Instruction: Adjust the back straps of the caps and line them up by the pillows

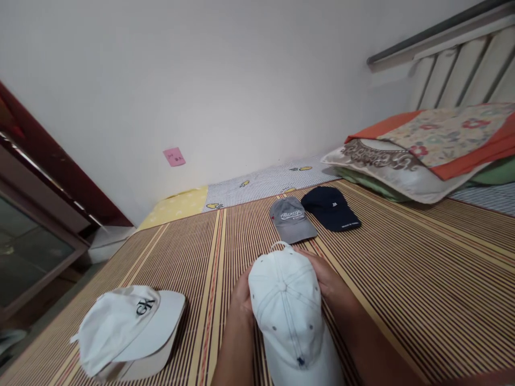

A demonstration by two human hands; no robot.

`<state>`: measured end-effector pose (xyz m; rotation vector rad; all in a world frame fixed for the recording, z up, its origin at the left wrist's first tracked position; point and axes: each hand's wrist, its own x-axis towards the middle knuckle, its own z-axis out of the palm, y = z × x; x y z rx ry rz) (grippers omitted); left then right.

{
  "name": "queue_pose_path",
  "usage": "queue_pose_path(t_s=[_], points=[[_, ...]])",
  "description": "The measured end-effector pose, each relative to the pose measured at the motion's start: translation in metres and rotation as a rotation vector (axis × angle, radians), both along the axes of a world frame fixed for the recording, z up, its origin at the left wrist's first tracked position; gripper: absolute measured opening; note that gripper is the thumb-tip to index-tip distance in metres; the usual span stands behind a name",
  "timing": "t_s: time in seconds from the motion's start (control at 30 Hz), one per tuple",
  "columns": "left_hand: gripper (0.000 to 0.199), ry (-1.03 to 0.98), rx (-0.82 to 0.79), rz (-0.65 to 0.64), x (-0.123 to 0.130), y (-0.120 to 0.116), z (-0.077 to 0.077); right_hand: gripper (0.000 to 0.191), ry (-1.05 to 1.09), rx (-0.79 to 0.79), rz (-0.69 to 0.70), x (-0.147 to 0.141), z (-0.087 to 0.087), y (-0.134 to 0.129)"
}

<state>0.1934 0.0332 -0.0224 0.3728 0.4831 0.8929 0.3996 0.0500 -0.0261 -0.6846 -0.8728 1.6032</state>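
A white cap [287, 305] with a small dark blue logo is held at the bottom centre, its brim toward me and its strap at the far end. My left hand [243, 292] grips its left side, and my right hand [322, 273] grips its right side; the fingers of both are partly hidden by the cap. Just beyond it lie a grey cap [292, 219] with white lettering and a dark navy cap [330, 208], side by side. At the lower left, another white cap [124, 327] with black letters rests on the striped mat [193, 268].
Folded bedding [402, 155] with an orange and floral cover is piled at the back right, below a radiator [466, 69]. A pink note [174, 156] is on the wall. Glass-fronted furniture [32, 246] stands beyond the mat's left edge.
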Motion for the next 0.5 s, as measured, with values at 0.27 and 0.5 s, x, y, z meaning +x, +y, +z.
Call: queue_pose_path(t_s=[0.27, 0.5], points=[[0.041, 0.013, -0.019, -0.026, -0.006, -0.023, 0.02, 0.031, 0.03, -0.125, 0.002, 0.006, 0.014, -0.007], [0.027, 0.05, -0.038, 0.063, -0.003, -0.04, 0.044, 0.029, 0.141, -0.155, 0.026, 0.008, 0.04, -0.02]])
